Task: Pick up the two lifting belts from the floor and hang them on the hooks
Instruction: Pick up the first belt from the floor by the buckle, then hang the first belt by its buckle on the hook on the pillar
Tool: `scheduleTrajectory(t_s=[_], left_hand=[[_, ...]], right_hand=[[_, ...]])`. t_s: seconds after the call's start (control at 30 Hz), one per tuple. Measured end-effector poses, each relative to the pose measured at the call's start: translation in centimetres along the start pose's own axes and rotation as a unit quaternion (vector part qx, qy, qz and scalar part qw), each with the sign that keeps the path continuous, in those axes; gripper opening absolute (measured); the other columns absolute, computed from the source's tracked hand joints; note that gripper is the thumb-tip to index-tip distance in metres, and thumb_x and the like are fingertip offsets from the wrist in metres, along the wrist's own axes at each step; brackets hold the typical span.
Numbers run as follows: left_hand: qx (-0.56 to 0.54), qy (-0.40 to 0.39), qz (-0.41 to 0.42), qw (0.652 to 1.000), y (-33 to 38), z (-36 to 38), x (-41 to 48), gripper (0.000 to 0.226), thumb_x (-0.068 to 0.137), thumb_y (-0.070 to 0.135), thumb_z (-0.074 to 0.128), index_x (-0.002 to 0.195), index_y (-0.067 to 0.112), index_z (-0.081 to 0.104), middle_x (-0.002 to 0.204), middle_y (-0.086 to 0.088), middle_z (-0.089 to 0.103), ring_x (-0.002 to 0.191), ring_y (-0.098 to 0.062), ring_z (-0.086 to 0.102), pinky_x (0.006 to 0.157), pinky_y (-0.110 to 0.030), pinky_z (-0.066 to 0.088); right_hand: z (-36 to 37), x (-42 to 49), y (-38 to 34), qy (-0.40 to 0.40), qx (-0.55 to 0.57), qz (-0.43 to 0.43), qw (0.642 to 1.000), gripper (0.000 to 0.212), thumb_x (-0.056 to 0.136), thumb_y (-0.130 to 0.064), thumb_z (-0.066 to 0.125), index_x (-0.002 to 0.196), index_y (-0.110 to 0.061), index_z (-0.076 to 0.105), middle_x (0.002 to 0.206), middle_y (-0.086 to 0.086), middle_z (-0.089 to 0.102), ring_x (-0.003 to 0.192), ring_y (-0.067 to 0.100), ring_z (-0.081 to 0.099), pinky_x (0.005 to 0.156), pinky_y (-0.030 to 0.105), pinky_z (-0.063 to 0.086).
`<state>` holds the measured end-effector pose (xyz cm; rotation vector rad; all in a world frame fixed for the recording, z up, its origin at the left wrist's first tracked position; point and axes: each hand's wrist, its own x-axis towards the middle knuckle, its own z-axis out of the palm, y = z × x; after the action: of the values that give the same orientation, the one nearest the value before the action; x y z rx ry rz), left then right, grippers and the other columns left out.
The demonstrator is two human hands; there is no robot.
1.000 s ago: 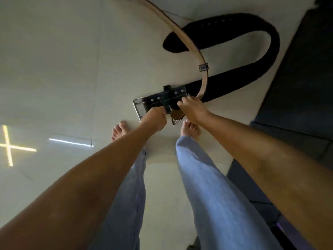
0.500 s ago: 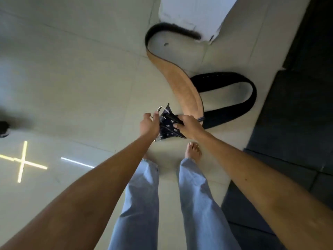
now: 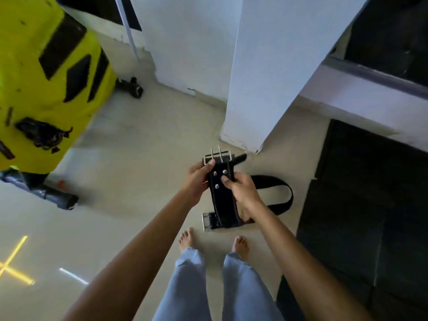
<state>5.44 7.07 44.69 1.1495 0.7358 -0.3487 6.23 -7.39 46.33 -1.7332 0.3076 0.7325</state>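
Both hands on first belt (image 3: 221,193) near buckle (image 3: 217,157): left hand (image 3: 196,179) pinching left edge, right hand (image 3: 240,191) thumb on studs, fingers wrapped behind. Belt's long axis running away from body, prongs pointing at white pillar (image 3: 266,77). Second belt (image 3: 281,194) on floor (image 3: 139,158), just behind, nearer right hand. Hooks nowhere in view; held belt's tail hidden behind wrist.
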Motion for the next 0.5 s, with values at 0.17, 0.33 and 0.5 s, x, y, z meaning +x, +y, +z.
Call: scheduleTrajectory(t_s=[0.17, 0.33, 0.5], left_hand=[[0.005, 0.002, 0.095, 0.995, 4.4, 0.9, -5.5, 0.027, 0.092, 0.023, 0.060, 0.109, 0.003, 0.065, 0.084, -0.004, 0.069, 0.074, -0.015, 0.066, 0.063, -0.025, 0.056], [0.016, 0.014, 0.240, 0.971, 9.4, 2.6, -11.2, 0.015, 0.092, 0.013, 0.061, 0.104, 0.005, 0.066, 0.086, -0.005, 0.073, 0.076, -0.016, 0.070, 0.074, -0.036, 0.057], [0.002, 0.044, 0.375, 0.926, 14.6, 5.4, -16.6, 0.016, 0.089, 0.012, 0.064, 0.100, 0.001, 0.062, 0.090, -0.014, 0.069, 0.083, -0.025, 0.067, 0.074, -0.038, 0.057]], right_hand=[[0.1, -4.1, -5.6, 0.011, 0.015, -0.047, 0.999, 0.014, 0.093, -0.016, 0.061, 0.098, -0.007, 0.070, 0.082, 0.003, 0.071, 0.072, 0.014, 0.067, 0.060, 0.019, 0.052], [0.1, -8.6, -10.4, 0.038, 0.015, -0.117, 0.992, 0.020, 0.090, -0.028, 0.063, 0.095, -0.010, 0.072, 0.090, 0.011, 0.075, 0.083, 0.027, 0.073, 0.075, 0.040, 0.059], [-1.7, -12.5, -14.5, -0.005, 0.045, -0.235, 0.971, 0.026, 0.090, -0.030, 0.065, 0.102, -0.008, 0.069, 0.091, 0.008, 0.075, 0.078, 0.017, 0.073, 0.063, 0.022, 0.055]])
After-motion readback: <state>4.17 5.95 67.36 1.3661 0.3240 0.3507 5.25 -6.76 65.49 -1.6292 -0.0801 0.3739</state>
